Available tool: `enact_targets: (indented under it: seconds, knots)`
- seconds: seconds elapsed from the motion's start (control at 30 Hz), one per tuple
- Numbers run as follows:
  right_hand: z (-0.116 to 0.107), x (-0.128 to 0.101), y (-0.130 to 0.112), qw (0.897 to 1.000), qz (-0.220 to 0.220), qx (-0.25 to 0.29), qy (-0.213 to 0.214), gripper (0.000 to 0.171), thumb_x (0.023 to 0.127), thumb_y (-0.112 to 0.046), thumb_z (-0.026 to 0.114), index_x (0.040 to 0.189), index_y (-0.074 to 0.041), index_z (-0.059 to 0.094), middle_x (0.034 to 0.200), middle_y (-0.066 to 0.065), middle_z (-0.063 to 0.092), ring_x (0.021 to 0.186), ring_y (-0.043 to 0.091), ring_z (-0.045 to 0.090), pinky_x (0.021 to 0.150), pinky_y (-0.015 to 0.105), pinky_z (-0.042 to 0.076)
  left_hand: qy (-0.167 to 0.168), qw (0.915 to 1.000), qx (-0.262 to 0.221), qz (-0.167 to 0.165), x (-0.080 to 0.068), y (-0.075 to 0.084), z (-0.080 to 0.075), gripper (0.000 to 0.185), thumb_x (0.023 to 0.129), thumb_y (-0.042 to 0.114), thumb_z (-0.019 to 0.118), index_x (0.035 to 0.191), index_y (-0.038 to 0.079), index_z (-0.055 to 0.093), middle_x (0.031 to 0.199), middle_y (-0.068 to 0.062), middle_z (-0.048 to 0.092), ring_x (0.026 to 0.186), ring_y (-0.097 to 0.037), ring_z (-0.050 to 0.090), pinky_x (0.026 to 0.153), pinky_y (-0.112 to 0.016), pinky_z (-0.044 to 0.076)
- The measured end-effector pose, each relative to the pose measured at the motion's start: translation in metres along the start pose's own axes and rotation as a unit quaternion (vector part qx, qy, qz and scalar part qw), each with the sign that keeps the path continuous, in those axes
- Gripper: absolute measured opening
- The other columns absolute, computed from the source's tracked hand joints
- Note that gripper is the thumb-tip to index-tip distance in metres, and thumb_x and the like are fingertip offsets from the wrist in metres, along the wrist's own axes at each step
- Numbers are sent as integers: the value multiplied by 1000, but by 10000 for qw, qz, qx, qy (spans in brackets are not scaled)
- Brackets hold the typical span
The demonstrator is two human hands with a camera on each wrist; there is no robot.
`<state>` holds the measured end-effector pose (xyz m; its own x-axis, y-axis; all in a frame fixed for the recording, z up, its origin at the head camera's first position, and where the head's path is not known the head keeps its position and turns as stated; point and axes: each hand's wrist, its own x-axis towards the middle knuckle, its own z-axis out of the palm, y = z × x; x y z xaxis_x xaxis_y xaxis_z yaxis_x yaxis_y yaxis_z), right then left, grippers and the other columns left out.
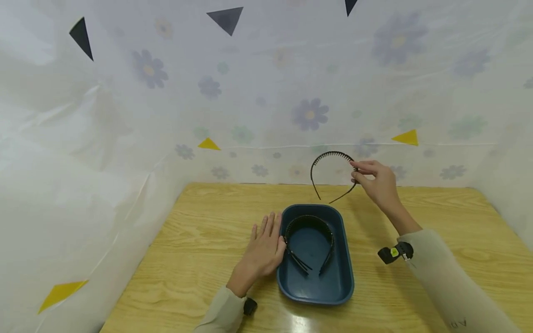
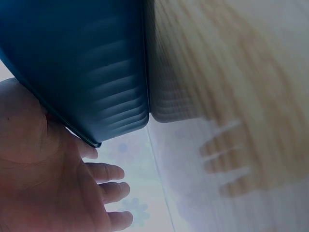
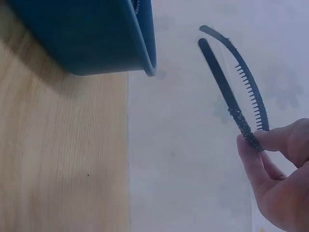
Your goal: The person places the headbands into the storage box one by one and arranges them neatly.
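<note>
Between thumb and fingers, my right hand (image 1: 378, 184) pinches a thin black toothed headband (image 1: 331, 153) by its right side, above the far end of a blue tray. The right wrist view shows small sparkling bits along part of that headband (image 3: 245, 126), its two ends pointing away from the hand. My left hand (image 1: 263, 253) lies along the left side of the blue tray (image 1: 313, 289), fingers straight, thumb at the rim. Inside the tray, black headbands (image 1: 310, 218) lie together, arch toward the far end. In the left wrist view the left palm (image 2: 43, 179) is beside the tray's wall (image 2: 111, 96).
The tray stands on a wood-grain table (image 1: 208, 231). Behind the table hangs a pale flowered sheet (image 1: 266, 92) with black and yellow triangles on it. Black straps with small devices are on both wrists, the right one (image 1: 395, 252) over a light sleeve.
</note>
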<state>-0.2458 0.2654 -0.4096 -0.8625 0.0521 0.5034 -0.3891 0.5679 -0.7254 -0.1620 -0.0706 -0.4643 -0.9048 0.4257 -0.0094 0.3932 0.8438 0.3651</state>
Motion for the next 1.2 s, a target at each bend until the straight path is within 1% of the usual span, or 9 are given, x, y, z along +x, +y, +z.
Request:
enact_targets:
  seconds: [0.07,0.17,0.27,0.47,0.6,0.77,0.93,1.03,1.2]
  knots:
    - [0,-4,-1,9998,-125,-108,99,31,97,-7,71,128,-5,73,125,17,67,97,14,67,68,8,44,-2,10000,5,1,0,0,0,64,108,30,27,166,10,9,171,-13,8,157,-33,6,123,-59,10]
    - [1,-10,-4,9992,-305,-95,255,29,95,-2,72,124,-2,75,121,19,68,90,-5,60,68,5,45,11,10000,52,11,0,-1,0,64,108,31,26,166,9,9,171,-13,7,157,-33,7,123,-59,10]
    - [1,-17,-7,9983,-453,-32,375,28,93,1,72,122,0,75,119,20,69,89,-12,55,69,4,46,57,10000,24,36,0,-2,1,63,109,31,26,166,8,11,171,-14,8,157,-34,7,123,-59,10]
    - [-1,-26,-16,9969,-554,81,553,28,92,2,73,120,0,76,116,17,71,90,-11,58,70,4,48,79,10000,-12,13,-1,-2,0,63,109,30,27,166,9,11,171,-14,8,157,-33,6,123,-59,10]
    - [-3,-34,-22,9970,-435,433,472,29,91,6,72,120,2,75,119,20,69,90,-7,61,71,8,51,80,10000,-24,4,-1,-2,0,63,109,30,27,166,9,12,171,-14,9,157,-32,6,123,-59,10]
    - [-3,-44,-24,9972,-289,569,388,31,91,10,71,121,4,74,122,23,67,90,-7,61,70,8,51,48,10000,-34,12,-2,-2,0,63,109,30,27,166,9,11,171,-14,9,157,-32,6,123,-58,9]
    - [-1,-55,-22,9954,-265,869,318,34,90,15,67,122,6,73,117,24,69,90,4,66,71,14,55,55,10000,-36,27,-3,-3,0,63,109,30,27,166,9,11,171,-14,9,157,-35,8,123,-59,10]
    - [-1,-60,-23,9951,-283,897,301,33,90,16,66,121,5,73,116,23,70,92,12,68,70,16,56,61,10000,-19,25,-3,-3,0,63,109,30,27,166,10,10,171,-14,9,157,-35,9,123,-59,10]
    - [3,-65,-23,9955,-367,819,312,31,90,14,66,119,5,75,118,22,69,93,8,67,69,15,55,59,10000,-10,32,-3,-3,-1,62,110,30,26,166,11,8,171,-15,9,157,-35,9,123,-59,10]
